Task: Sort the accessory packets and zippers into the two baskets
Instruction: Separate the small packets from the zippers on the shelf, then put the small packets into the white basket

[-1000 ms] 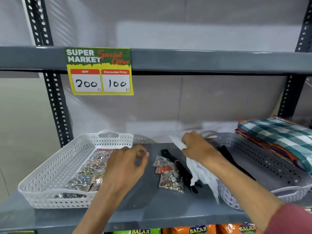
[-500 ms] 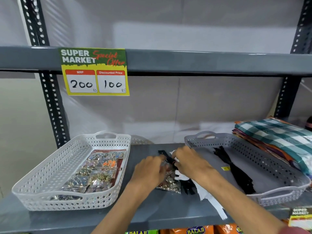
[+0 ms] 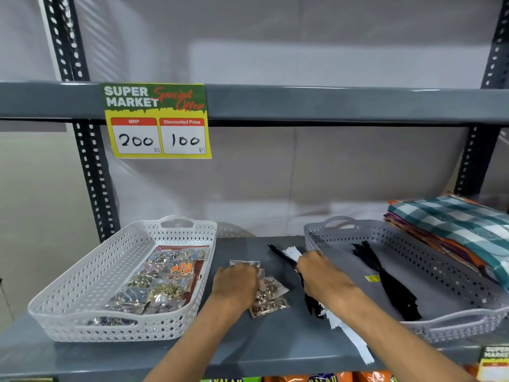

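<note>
A white basket (image 3: 82,274) on the left holds several accessory packets (image 3: 162,279). On the right, a grey basket (image 3: 451,257) contains black zippers (image 3: 385,279). Between them on the shelf lie a few loose packets (image 3: 271,296) and a bundle of black and white zippers (image 3: 289,253). My left hand (image 3: 237,285) is curled down over the loose packets, covering part of them. My right hand (image 3: 322,277) closes on the zipper bundle, whose white ends (image 3: 349,337) trail toward the shelf's front edge.
A stack of folded checked cloth (image 3: 454,224) sits against the grey basket's far right side. A yellow price sign (image 3: 157,121) hangs from the upper shelf (image 3: 330,102). Snack bags (image 3: 316,377) show below the shelf's front edge.
My left hand moved right from the white basket onto the loose packets. My right hand came down from the grey basket's edge onto the zipper bundle on the shelf.
</note>
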A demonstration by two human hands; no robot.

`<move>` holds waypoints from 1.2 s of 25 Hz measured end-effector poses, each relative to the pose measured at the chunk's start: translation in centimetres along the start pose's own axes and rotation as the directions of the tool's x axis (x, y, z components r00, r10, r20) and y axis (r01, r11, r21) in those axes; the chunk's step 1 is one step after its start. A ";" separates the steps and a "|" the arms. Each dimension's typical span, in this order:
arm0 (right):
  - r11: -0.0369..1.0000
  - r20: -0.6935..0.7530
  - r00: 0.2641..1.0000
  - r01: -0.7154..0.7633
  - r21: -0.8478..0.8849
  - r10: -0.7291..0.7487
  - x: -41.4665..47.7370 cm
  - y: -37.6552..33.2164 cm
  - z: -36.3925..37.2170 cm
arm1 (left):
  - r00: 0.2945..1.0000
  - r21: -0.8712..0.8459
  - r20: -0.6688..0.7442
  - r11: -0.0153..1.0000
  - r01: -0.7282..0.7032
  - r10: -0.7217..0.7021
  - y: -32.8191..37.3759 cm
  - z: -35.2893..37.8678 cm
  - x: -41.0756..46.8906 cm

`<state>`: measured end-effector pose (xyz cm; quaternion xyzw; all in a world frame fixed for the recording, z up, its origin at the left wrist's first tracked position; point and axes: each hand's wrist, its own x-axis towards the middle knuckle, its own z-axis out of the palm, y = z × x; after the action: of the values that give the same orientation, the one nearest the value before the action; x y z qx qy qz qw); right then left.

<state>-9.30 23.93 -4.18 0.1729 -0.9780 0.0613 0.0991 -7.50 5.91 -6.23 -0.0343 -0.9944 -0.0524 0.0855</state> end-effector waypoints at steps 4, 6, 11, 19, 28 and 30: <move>0.999 0.022 0.999 0.031 -0.026 -0.030 0.0 -0.3 -0.1 | 0.997 0.108 0.054 0.992 0.057 -0.063 -0.6 -0.8 -0.7; 0.998 0.014 0.999 0.040 -0.041 -0.039 0.0 -0.4 -0.3 | 0.995 0.187 0.074 0.981 0.053 -0.068 -0.8 -1.4 -1.0; 0.998 0.041 0.998 0.041 -0.051 -0.039 -0.7 -1.0 -0.4 | 0.992 0.218 0.076 0.973 0.077 -0.096 -0.6 -1.3 -1.3; 0.987 0.024 0.998 0.045 0.154 -0.049 0.2 -4.9 0.7 | 0.983 -0.009 -0.177 0.998 -0.061 0.058 0.2 -2.5 -1.4; 0.922 0.064 0.997 0.013 0.388 -0.041 0.8 -7.1 2.3 | 0.989 -0.079 -0.151 0.997 -0.014 0.002 -0.8 -2.7 -2.4; 0.942 -0.052 0.998 0.036 0.333 -0.020 1.4 -5.0 1.0 | 0.985 -0.073 -0.174 0.997 -0.005 -0.008 -1.2 -2.8 -2.1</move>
<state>-9.03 18.61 -4.43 0.1994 -0.9483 0.2290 0.0925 -5.08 4.34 -3.92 -0.0318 -0.9805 -0.0916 0.1708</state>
